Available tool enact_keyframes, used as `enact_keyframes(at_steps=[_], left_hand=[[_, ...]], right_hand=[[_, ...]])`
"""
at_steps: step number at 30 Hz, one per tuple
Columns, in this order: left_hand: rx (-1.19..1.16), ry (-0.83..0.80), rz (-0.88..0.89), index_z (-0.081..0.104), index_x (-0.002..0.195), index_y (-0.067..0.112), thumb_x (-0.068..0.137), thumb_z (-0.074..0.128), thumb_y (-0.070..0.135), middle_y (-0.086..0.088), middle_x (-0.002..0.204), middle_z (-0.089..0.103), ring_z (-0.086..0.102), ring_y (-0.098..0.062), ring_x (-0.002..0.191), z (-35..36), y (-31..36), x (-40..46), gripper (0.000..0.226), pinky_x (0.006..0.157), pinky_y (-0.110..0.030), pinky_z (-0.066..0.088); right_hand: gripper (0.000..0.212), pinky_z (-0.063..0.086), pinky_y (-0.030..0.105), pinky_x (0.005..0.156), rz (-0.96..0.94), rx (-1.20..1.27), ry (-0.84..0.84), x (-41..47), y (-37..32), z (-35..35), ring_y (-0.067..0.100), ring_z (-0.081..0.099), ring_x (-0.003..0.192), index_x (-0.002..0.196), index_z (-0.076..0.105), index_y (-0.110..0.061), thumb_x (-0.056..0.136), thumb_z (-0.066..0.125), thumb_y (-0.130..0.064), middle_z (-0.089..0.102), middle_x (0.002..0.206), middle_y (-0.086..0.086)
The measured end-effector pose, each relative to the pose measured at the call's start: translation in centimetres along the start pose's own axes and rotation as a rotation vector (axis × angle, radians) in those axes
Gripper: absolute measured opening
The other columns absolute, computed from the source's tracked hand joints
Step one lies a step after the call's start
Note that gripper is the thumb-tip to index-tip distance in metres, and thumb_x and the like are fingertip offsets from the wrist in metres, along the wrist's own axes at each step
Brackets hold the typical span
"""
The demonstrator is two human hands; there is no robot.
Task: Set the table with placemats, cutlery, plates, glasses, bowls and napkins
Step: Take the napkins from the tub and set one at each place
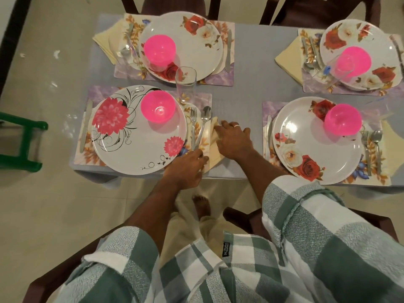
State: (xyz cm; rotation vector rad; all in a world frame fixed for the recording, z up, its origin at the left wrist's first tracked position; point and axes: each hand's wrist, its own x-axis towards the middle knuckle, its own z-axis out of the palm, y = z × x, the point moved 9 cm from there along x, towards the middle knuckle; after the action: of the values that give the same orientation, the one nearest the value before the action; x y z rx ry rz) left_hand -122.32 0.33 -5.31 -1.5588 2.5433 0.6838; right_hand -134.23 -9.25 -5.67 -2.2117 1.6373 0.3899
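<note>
At the near-left setting, a white plate with pink flowers (137, 136) lies on a floral placemat (87, 154) and carries a pink bowl (157, 107). A fork (193, 125) and a spoon (205, 119) lie to the plate's right, their handles meeting under my left hand (185, 166), whose curled fingers pinch the handle ends. A cream napkin (213, 149) lies beside and partly under the cutlery. My right hand (234, 138) rests on it, fingers stretched to its far corner. A clear glass (185, 84) stands beyond the fork, and a knife (86, 125) lies left of the plate.
Three other settings hold a rose plate (306, 149), pink bowl, cutlery and napkin each. Dark chairs stand at the far side and one chair (244, 215) is by my legs. A green stool (28, 141) stands on the floor to the left.
</note>
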Motion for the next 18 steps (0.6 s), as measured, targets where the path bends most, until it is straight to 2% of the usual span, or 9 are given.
enact_keyframes(at_steps=[4,8,14,18], left_hand=[[-0.041,0.063,-0.030,0.058,0.133,0.013,0.094,0.059,0.027,-0.008,0.129,0.056,0.062,-0.028,0.110,-1.7,-0.1,0.2,0.041,0.073,-0.042,0.059],[-0.078,0.118,-0.084,0.058,0.132,0.013,0.095,0.058,0.027,-0.008,0.122,0.060,0.062,-0.027,0.105,-4.2,-1.2,0.2,0.039,0.075,-0.040,0.057],[-0.064,0.251,-0.176,0.064,0.118,0.012,0.094,0.062,0.031,-0.006,0.111,0.065,0.063,-0.026,0.093,-9.4,-4.6,-1.2,0.031,0.069,-0.035,0.049],[-0.015,0.312,-0.186,0.065,0.117,0.009,0.092,0.059,0.039,-0.008,0.109,0.066,0.064,-0.030,0.095,-12.2,-8.3,-3.7,0.039,0.071,-0.043,0.055]], right_hand=[[0.045,0.033,0.056,0.105,-0.008,-0.049,0.070,-0.2,-0.7,-0.8,0.028,0.047,0.130,0.138,0.050,-0.024,0.093,0.057,-0.029,0.051,0.146,0.001],[0.024,0.036,0.050,0.097,-0.031,-0.027,0.199,-0.8,-1.8,-2.5,0.026,0.056,0.115,0.116,0.063,-0.021,0.093,0.055,-0.020,0.067,0.118,0.001],[0.022,0.042,0.046,0.092,-0.184,0.042,0.345,-1.0,-6.4,-5.3,0.031,0.061,0.108,0.106,0.065,-0.016,0.085,0.060,-0.016,0.070,0.110,0.006],[0.029,0.047,0.048,0.087,-0.332,0.135,0.434,-0.1,-11.1,-6.9,0.034,0.062,0.096,0.109,0.066,-0.012,0.081,0.061,-0.007,0.070,0.106,0.009]])
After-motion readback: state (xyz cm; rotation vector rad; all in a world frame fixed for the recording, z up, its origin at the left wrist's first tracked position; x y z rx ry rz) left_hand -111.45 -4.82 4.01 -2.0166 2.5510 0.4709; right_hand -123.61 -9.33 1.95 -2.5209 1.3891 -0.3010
